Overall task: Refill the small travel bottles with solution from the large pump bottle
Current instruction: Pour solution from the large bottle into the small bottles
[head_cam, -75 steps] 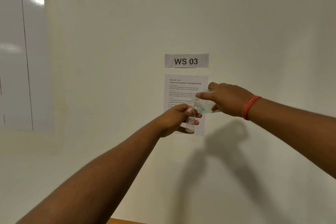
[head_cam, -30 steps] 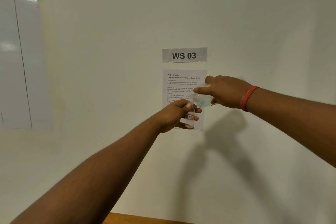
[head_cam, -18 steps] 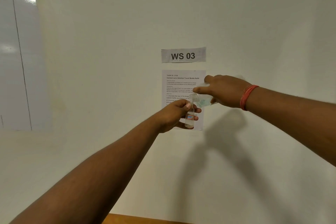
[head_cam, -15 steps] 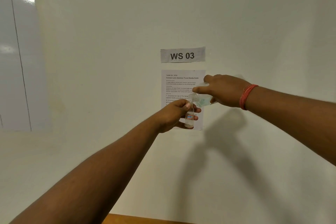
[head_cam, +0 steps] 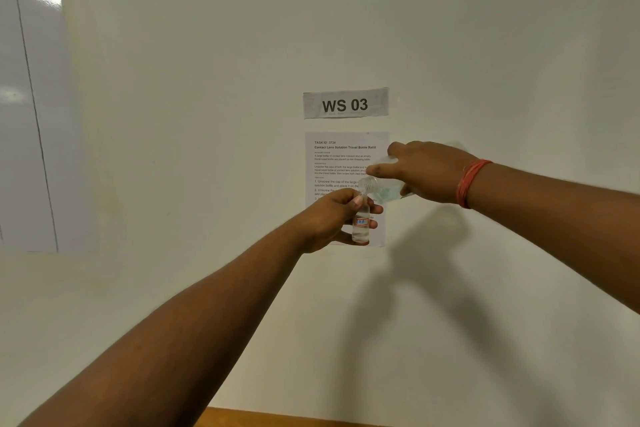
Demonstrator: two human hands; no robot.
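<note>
- The small bottle (head_cam: 361, 224) stands upright in the air, in front of the paper sheet (head_cam: 341, 163) on the wall.
- The left hand (head_cam: 334, 220) holds it, fingers curled round it.
- The big clear bottle (head_cam: 382, 188) is tipped over, its mouth right above the small bottle's top.
- The right hand (head_cam: 427, 172) grips the big bottle, with a red band (head_cam: 469, 182) on the wrist.
- A "WS 03" sign (head_cam: 345, 103) hangs above the sheet.
</note>
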